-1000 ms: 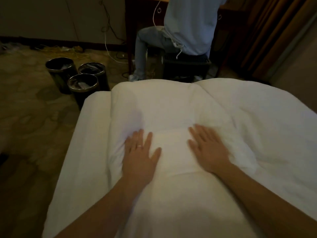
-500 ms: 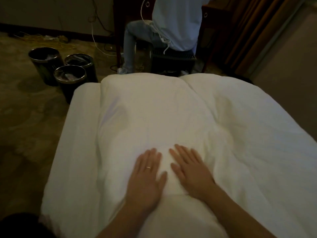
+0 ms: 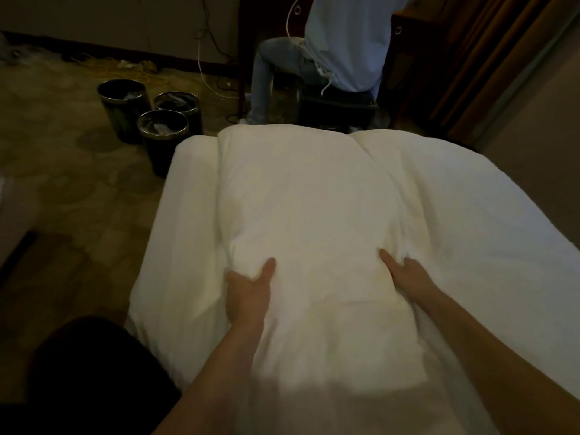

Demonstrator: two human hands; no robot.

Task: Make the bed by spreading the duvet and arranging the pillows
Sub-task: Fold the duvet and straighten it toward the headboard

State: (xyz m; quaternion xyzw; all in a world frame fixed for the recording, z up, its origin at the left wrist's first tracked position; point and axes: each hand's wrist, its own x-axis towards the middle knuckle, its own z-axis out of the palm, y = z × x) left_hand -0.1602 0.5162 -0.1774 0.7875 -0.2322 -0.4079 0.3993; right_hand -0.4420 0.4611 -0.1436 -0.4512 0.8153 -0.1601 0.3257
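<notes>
We see the white duvet (image 3: pixel 314 196), puffy and creased, heaped lengthwise along the bed (image 3: pixel 175 246). The left hand (image 3: pixel 248 288) and right hand (image 3: pixel 408 277) each clutch a bunched fold, thumbs on top, fingers buried beneath; fabric bulges between them.

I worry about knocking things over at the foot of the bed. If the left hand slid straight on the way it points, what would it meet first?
Only more duvet: the left hand points up the bed. The bins stand off to its left, probably clear.
</notes>
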